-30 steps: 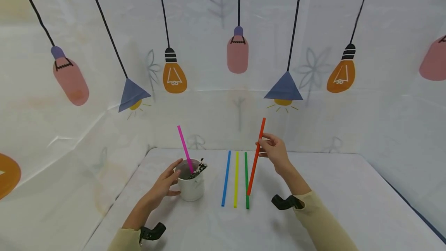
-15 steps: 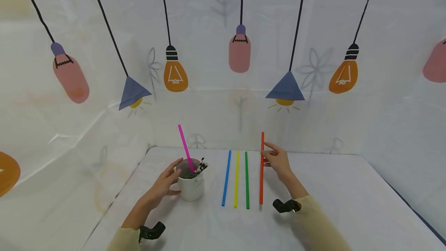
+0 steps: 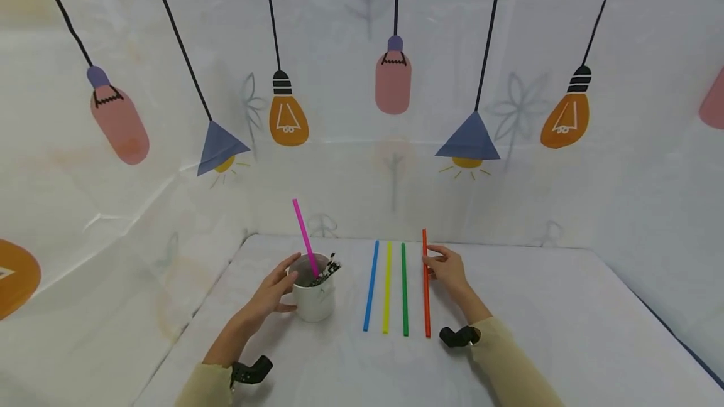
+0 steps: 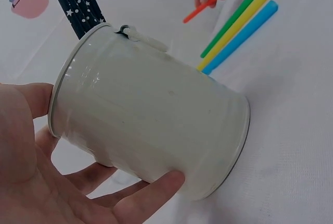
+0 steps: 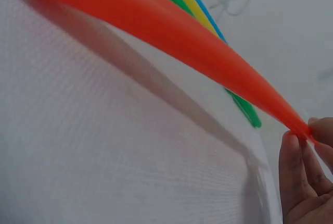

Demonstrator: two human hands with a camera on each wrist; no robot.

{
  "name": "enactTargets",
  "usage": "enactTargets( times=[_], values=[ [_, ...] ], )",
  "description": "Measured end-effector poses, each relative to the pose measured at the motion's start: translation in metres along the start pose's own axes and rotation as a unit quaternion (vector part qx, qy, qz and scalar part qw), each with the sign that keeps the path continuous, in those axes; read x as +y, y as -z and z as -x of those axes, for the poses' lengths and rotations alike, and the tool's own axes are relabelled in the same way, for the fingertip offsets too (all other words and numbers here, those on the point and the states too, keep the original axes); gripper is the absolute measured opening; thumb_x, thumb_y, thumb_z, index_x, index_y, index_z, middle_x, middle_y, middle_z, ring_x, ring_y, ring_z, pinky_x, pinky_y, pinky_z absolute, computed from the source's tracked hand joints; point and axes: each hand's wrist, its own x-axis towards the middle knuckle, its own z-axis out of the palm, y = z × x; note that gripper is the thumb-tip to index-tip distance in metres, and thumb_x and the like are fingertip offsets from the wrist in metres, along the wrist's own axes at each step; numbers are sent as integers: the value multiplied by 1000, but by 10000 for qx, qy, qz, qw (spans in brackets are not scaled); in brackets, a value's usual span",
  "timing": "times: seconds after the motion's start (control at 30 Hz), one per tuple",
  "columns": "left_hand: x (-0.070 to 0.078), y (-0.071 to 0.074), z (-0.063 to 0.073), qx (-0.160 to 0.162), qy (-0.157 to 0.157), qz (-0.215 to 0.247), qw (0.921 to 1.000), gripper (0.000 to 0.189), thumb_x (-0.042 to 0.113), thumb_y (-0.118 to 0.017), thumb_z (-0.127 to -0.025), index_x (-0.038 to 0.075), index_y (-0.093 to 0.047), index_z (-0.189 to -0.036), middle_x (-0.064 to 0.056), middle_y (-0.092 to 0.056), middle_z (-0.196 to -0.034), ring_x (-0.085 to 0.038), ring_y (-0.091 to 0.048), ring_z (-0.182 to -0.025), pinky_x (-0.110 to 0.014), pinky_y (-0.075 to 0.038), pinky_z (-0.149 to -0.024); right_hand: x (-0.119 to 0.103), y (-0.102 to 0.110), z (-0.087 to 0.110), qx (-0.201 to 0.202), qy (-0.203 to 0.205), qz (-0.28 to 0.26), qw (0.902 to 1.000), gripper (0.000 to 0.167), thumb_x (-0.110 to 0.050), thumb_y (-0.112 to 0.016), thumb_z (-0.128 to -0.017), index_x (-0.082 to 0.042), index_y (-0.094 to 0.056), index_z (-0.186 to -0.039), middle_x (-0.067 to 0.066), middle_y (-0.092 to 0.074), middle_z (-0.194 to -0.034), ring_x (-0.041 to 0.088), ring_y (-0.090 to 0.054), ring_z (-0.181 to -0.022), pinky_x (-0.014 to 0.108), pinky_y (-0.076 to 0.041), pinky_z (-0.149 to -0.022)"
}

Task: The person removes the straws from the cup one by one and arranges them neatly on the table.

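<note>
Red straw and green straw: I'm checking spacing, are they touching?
Apart: the head view shows white tabletop between the red straw and the green straw.

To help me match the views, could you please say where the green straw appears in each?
Head: green straw, lower, right of centre.
Left wrist: upper right, beside the yellow straw.
Right wrist: upper middle, partly behind the red straw.
Shared landmark: red straw, in the right hand.

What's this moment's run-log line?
left hand: holds white pail | right hand: pinches red straw | blue straw, yellow straw, green straw: side by side on table
</note>
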Motion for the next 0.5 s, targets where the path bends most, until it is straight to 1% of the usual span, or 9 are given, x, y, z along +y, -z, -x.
enactTargets(
  times=[0.2, 0.3, 0.5],
  values=[
    [-1, -2, 1, 79, 61, 12, 9999, 55, 39, -48, -102, 25, -30, -153, -20, -17, -157, -56, -35, -128, -60, -51, -80, 12, -4, -2, 19, -76, 366, 9993, 38, -11, -69, -90, 0, -61, -126, 14, -69, -90, 17, -63, -62, 28, -54, -54],
    [-1, -3, 0, 111, 52, -6, 9999, 55, 40, -49, -102, 26, -30, -152, -20, -18, -157, -56, -34, -129, -59, -51, -80, 12, -8, -2, 87, -140, 438, 9989, 36, -13, -70, -89, -1, -63, -123, 14, -69, -89, 17, -63, -62, 29, -54, -54],
    [1, -3, -1, 131, 34, -52, 9999, 56, 40, -49, -102, 25, -30, -153, -19, -17, -157, -56, -34, -129, -59, -52, -80, 11, -14, -4, 243, -202, 705, 9970, 34, -14, -71, -88, 2, -65, -117, 14, -69, -89, 16, -63, -61, 29, -54, -53]
  ],
)
